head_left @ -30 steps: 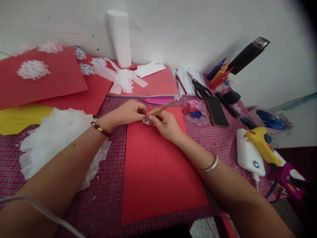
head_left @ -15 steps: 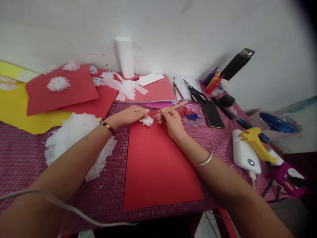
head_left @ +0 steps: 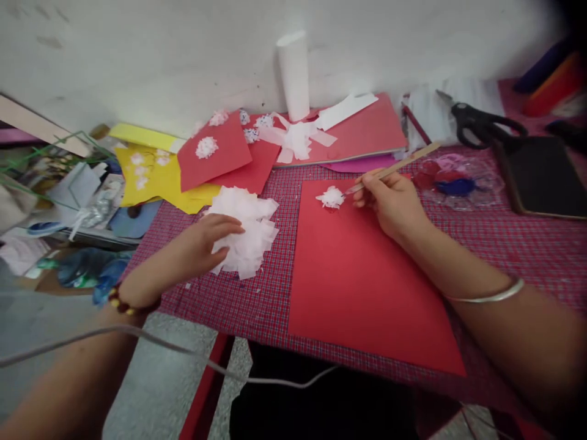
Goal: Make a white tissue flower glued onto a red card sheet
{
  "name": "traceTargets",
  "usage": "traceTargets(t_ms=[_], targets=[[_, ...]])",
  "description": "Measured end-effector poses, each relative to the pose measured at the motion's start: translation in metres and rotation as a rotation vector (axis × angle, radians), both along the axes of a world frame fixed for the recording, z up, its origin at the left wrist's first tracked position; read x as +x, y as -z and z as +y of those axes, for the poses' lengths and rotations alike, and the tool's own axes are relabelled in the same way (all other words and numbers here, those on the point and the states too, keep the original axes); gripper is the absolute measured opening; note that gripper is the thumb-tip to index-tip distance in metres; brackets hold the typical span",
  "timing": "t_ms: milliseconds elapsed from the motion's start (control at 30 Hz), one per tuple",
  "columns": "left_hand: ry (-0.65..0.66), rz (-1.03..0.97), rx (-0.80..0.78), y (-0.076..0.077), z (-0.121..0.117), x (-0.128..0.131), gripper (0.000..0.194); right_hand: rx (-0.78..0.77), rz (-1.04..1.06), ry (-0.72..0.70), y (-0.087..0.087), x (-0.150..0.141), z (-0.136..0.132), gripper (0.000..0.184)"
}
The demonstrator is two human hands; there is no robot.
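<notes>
checked cloth (head_left: 274, 299) underlies the red sheet (head_left: 367, 287), a white tuft (head_left: 331, 197) near its far edge. the right hand (head_left: 398, 205) pinches a wooden stick (head_left: 406, 162); the left hand (head_left: 197, 245), fingers apart, perhaps touches the white paper pile (head_left: 251, 244). a stray stick nudge could loosen the tuft.

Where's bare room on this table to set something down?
Biggest bare patch: the red sheet, between white flower and the sheet's near edge, left of the right forearm. Narrow cloth strip between tissue pile and sheet. Crowded: back edge, with paper roll, red pad, scissors.
</notes>
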State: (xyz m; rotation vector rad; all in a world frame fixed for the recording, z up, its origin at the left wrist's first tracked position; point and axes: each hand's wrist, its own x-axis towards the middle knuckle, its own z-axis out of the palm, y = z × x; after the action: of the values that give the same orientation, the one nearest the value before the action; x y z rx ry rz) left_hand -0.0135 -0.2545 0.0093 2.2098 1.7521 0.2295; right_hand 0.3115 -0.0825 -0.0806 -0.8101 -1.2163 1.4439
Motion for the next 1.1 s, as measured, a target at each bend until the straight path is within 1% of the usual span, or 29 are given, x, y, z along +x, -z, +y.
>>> traceTargets(t_ms=[33,67,100,133,200,233,300,367,400,467,567,667,733,800,933,1100], targets=[[0.043,0.025,0.02,0.007,-0.007,0.0,0.035,0.01,-0.003,0.0,0.0,0.0,-0.001,0.021],[0.067,0.039,0.043,0.012,-0.012,0.001,0.034,0.016,-0.006,0.001,-0.001,-0.001,-0.001,0.021],[0.065,0.038,0.069,0.015,-0.014,0.003,0.029,0.019,-0.009,-0.001,-0.001,-0.001,-0.002,0.021],[0.046,0.022,0.097,0.016,-0.014,0.005,0.023,0.02,-0.01,-0.002,0.0,0.0,-0.002,0.021],[-0.034,-0.057,0.148,0.013,-0.012,0.012,0.013,0.018,-0.01,0.0,0.001,0.0,-0.002,0.022],[-0.088,-0.126,0.159,0.009,-0.01,0.016,0.013,0.017,-0.007,0.004,0.002,0.0,-0.002,0.022],[-0.23,-0.322,0.132,-0.002,-0.007,0.028,0.014,0.01,0.001,0.01,0.003,0.0,-0.001,0.022],[-0.378,-0.559,0.06,-0.011,-0.002,0.042,0.014,0.005,0.01,0.016,0.002,0.0,-0.002,0.021],[-0.43,-0.676,0.015,-0.013,0.001,0.049,0.014,0.003,0.014,0.017,0.001,-0.001,-0.004,0.022],[-0.473,-0.875,-0.064,-0.011,0.013,0.065,0.015,-0.002,0.024,0.015,-0.006,-0.002,-0.01,0.025],[-0.463,-1.066,-0.132,0.003,0.036,0.091,0.016,0.006,0.052,-0.035,-0.022,-0.005,-0.026,0.032],[-0.475,-1.142,-0.162,0.022,0.054,0.114,0.015,0.067,0.077,-0.131,-0.034,-0.009,-0.043,0.03],[-0.482,-1.158,-0.179,0.033,0.059,0.125,0.014,0.113,0.045,-0.204,-0.038,-0.012,-0.052,0.026],[-0.478,-1.162,-0.194,0.039,0.058,0.13,0.012,0.152,-0.004,-0.264,-0.037,-0.015,-0.058,0.022],[-0.503,-1.166,-0.232,0.043,0.053,0.13,0.013,0.198,-0.06,-0.321,-0.031,-0.02,-0.062,0.015],[-0.526,-1.199,-0.24,0.041,0.052,0.13,0.019,0.221,-0.09,-0.312,-0.026,-0.023,-0.062,0.013]])
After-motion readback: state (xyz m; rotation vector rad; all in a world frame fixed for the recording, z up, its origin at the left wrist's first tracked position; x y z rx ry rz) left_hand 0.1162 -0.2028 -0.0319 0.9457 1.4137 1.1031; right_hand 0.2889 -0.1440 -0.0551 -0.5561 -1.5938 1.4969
